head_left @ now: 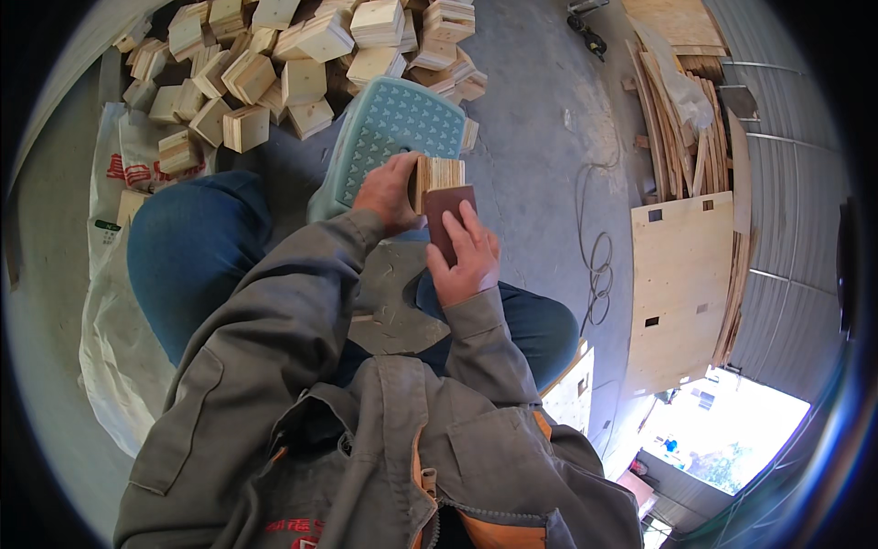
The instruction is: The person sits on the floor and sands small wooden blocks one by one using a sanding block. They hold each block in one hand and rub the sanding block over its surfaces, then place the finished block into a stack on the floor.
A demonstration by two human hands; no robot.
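My left hand (391,195) grips a plywood block (443,172) by its left side, with the layered edge facing up, over the near end of a teal plastic stool (402,119). My right hand (468,252) holds a flat reddish-brown sanding block (444,203), thumb on its left edge and fingers spread over its face. The sanding block overlaps the near part of the plywood block and appears to touch it. The underside of the plywood block is hidden.
A heap of plywood blocks (302,82) lies beyond and left of the stool. White plastic sacking (114,339) spreads at the left. Along the right wall stand a plywood sheet (681,284) and wood strips (672,128). A cable (596,274) coils on the floor.
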